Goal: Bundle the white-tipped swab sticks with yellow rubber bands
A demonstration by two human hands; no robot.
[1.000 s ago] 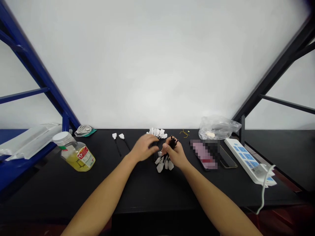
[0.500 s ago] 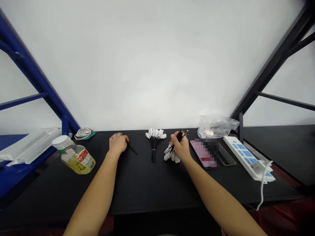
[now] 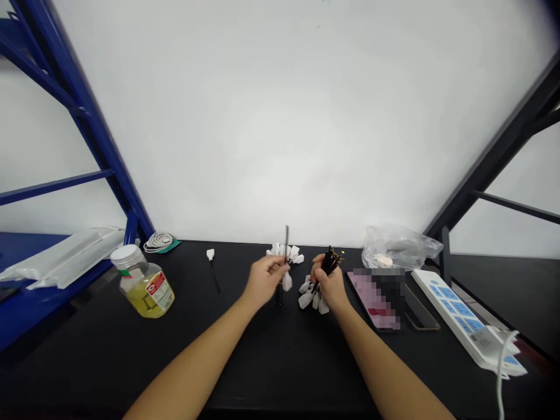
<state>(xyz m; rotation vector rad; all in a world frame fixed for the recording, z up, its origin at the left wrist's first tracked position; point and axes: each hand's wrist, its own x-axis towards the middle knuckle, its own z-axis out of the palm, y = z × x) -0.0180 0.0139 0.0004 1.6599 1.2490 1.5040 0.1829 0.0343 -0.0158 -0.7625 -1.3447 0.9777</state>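
Note:
My left hand (image 3: 263,280) pinches a single black tie with a white tag (image 3: 286,274), its thin stem pointing straight up. My right hand (image 3: 329,284) is closed around a bundle of black ties with white tags (image 3: 311,296) hanging below the fist. Just behind my left hand a second tied bundle of white-tagged ties (image 3: 285,254) lies on the black table (image 3: 262,356). One loose tie (image 3: 212,265) lies further left on the table.
A jar of yellow liquid (image 3: 143,281) with a white lid stands at the left, a coiled white cable (image 3: 158,241) behind it. A phone (image 3: 376,290), a clear plastic bag (image 3: 400,247) and a white power strip (image 3: 466,325) lie at the right. Blue and black shelf frames flank the table.
My left hand left the loose ties at the left, lifted one of them and brought it toward the middle beside my right hand. My right hand kept its bundle.

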